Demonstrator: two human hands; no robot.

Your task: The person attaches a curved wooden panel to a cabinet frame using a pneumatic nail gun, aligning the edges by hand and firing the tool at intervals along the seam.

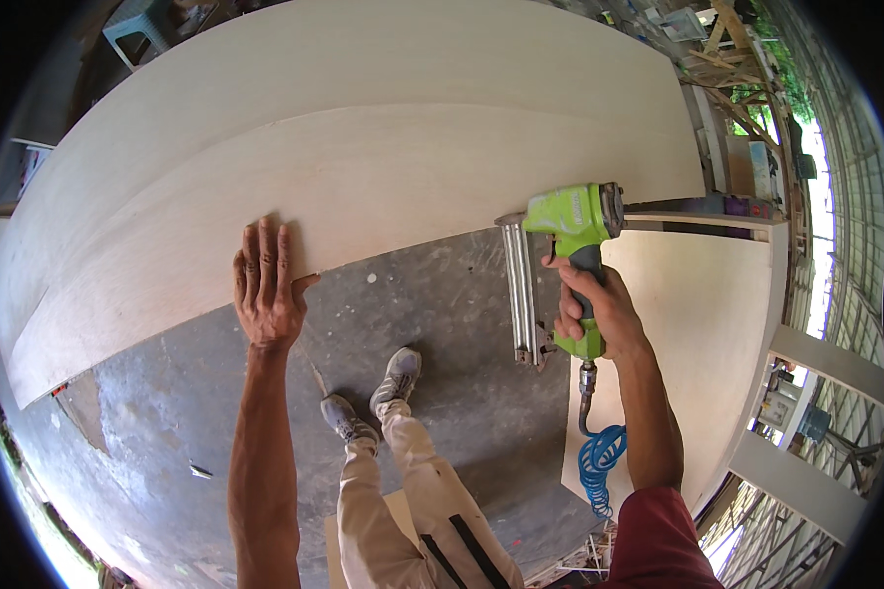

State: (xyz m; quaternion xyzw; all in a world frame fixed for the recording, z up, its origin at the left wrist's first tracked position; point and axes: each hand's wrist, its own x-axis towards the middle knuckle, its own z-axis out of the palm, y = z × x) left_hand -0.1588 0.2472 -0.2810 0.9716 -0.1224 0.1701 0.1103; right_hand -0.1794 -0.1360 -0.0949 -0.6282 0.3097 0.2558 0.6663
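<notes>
A green pneumatic nail gun (570, 221) is gripped in my right hand (599, 304), fingers wrapped round its dark handle with a finger by the trigger. Its nose meets the near edge of a large pale plywood sheet (383, 167); whether it presses on the wood I cannot tell. From the handle's base a coiled blue air hose (599, 456) hangs down. My left hand (268, 285) lies flat on the sheet near the same edge, fingers stretched forward and thumb out to the side, holding nothing.
Another pale wooden panel (697, 334) with a raised frame edge stands at the right. Beneath is a grey concrete floor (442, 294), where my shoes (398, 378) show. A blue-grey plastic stool (138, 29) is at the far left, and scrap timber (732, 69) at the far right.
</notes>
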